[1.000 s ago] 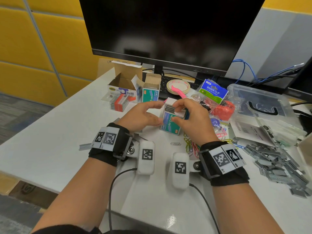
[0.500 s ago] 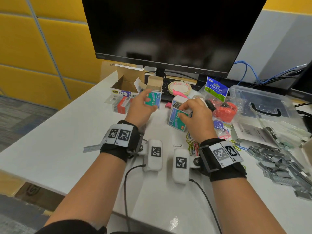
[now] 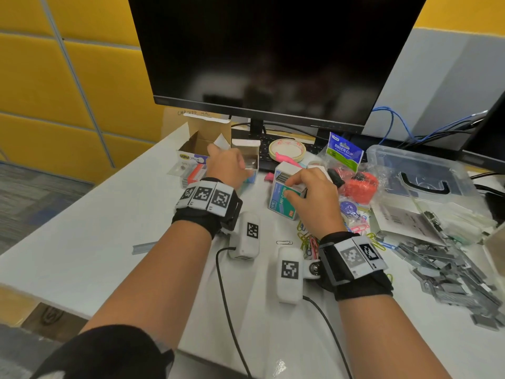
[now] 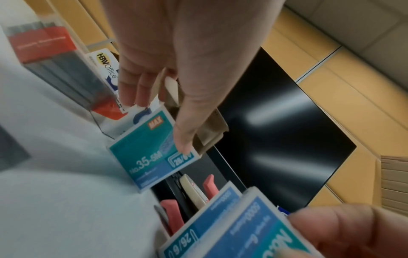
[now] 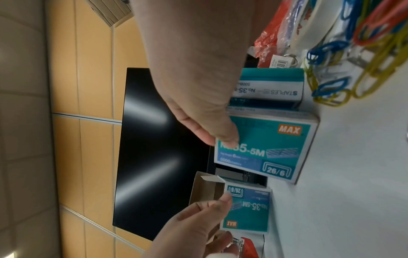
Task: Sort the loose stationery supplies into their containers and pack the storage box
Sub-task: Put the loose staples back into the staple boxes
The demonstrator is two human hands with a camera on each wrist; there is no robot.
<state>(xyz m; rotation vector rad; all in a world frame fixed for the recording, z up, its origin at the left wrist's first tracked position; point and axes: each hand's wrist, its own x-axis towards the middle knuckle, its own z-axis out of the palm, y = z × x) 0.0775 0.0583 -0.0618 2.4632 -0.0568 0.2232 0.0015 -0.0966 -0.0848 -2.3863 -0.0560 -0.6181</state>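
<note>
A teal MAX staple box (image 3: pixel 282 199) stands on the white table with its top open and staple strips showing. My right hand (image 3: pixel 306 191) grips it, thumb on the front face (image 5: pixel 264 148) and fingers over the top. A second teal staple box (image 3: pixel 250 160) stands farther left with its brown flap up. My left hand (image 3: pixel 229 166) holds this one, thumb on the printed front (image 4: pixel 145 153) and fingers round the far side. The right wrist view shows both boxes side by side, the second box (image 5: pixel 247 209) below the first.
A heap of loose staple strips (image 3: pixel 451 269) lies at the right, coloured paper clips (image 3: pixel 308 239) beside my right wrist. A clear storage box (image 3: pixel 426 170), a binder clip bag (image 3: pixel 344 151), a tape roll (image 3: pixel 287 150) and an open cardboard box (image 3: pixel 196 151) sit under the monitor (image 3: pixel 267 56).
My left hand left the box that both hands held and reached forward to the second, open staple box. My right hand kept its box and lowered it onto the table.
</note>
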